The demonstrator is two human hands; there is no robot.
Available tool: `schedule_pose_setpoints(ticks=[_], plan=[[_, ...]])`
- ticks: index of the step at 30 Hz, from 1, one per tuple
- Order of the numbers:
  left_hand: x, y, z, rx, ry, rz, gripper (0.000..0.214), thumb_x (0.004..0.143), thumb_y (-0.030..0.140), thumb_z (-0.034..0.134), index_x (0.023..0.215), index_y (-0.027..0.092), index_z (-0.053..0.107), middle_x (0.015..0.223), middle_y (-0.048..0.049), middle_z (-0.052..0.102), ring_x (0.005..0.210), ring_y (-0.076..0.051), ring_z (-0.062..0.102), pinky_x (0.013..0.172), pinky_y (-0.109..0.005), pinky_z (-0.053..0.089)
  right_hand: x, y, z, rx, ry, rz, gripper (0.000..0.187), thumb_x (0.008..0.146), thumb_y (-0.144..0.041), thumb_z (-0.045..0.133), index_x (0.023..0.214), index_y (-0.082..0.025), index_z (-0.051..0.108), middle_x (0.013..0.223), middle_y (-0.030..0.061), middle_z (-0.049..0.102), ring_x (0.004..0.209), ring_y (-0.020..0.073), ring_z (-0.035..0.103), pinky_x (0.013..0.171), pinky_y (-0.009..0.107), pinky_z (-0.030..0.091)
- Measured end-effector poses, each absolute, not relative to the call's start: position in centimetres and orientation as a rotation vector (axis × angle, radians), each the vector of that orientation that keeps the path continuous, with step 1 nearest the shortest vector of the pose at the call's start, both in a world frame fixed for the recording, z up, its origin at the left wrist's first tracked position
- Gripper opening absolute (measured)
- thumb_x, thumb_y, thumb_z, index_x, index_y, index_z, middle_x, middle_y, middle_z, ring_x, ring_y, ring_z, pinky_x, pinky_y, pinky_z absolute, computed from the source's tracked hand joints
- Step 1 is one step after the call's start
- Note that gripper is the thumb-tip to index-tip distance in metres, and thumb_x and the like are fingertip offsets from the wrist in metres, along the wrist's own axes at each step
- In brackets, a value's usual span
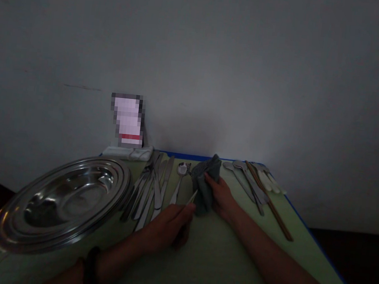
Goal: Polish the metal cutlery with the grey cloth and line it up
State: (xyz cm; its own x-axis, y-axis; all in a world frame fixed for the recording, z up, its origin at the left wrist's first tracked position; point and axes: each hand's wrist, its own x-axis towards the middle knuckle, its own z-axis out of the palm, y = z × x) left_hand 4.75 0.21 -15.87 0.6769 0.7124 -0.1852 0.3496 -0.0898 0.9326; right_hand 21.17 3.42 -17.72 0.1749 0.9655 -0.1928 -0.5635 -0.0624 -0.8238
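Note:
My left hand (169,229) is closed around a slim utensil, and its narrow pale part (192,197) sticks up from between thumb and fingers. What kind of utensil it is, I cannot make out. A dark grey-green cloth (203,186) is gripped in my right hand (221,195), bunched up just beyond the utensil. Whether the cloth touches the utensil is unclear. Behind my left hand lies a metal spoon (182,170), its bowl pointing toward the wall. Left of that spoon, several metal knives and forks (151,187) lie in a loose pile.
Stacked steel dishes (123,184) with wide rims take up the table's left side. A lit phone (129,120) leans on the wall above a white object (118,152). To the right lie metal spoons (239,178), brown chopsticks (278,217) and white-handled cutlery (274,184).

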Motion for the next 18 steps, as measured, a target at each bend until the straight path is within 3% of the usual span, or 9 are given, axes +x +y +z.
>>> schedule_pose_setpoints(ticks=[4, 9, 18], plan=[[4.89, 0.06, -15.5, 1.769, 0.926, 0.306, 0.057, 0.088, 0.054, 0.025, 0.049, 0.018, 0.044, 0.042, 0.0046, 0.044, 0.042, -0.009, 0.044, 0.049, -0.021, 0.036, 21.65, 3.24, -17.58, -0.97, -0.597, 1.427, 0.023, 0.057, -0.022, 0.07, 0.078, -0.018, 0.061, 0.064, -0.0013, 0.068, 0.063, 0.0161, 0.064, 0.059, 0.026, 0.049], [4.9, -0.08, -15.24, 1.842, 0.909, 0.273, 0.057, 0.089, 0.051, 0.023, 0.047, 0.018, 0.044, 0.042, 0.0042, 0.043, 0.044, -0.01, 0.046, 0.053, -0.021, 0.038, 22.02, 3.22, -17.52, -0.952, -0.602, 1.484, 0.026, 0.052, -0.014, 0.064, 0.078, -0.017, 0.061, 0.062, -0.0016, 0.067, 0.062, 0.016, 0.064, 0.059, 0.025, 0.049], [4.92, -0.05, -15.36, 1.816, 0.902, 0.306, 0.058, 0.09, 0.051, 0.022, 0.048, 0.018, 0.044, 0.043, 0.0038, 0.045, 0.044, -0.01, 0.046, 0.054, -0.021, 0.038, 21.17, 3.15, -17.33, -0.907, -0.555, 1.432, 0.031, 0.06, -0.037, 0.074, 0.081, -0.018, 0.062, 0.07, 0.0013, 0.07, 0.07, 0.0179, 0.065, 0.064, 0.028, 0.05]])
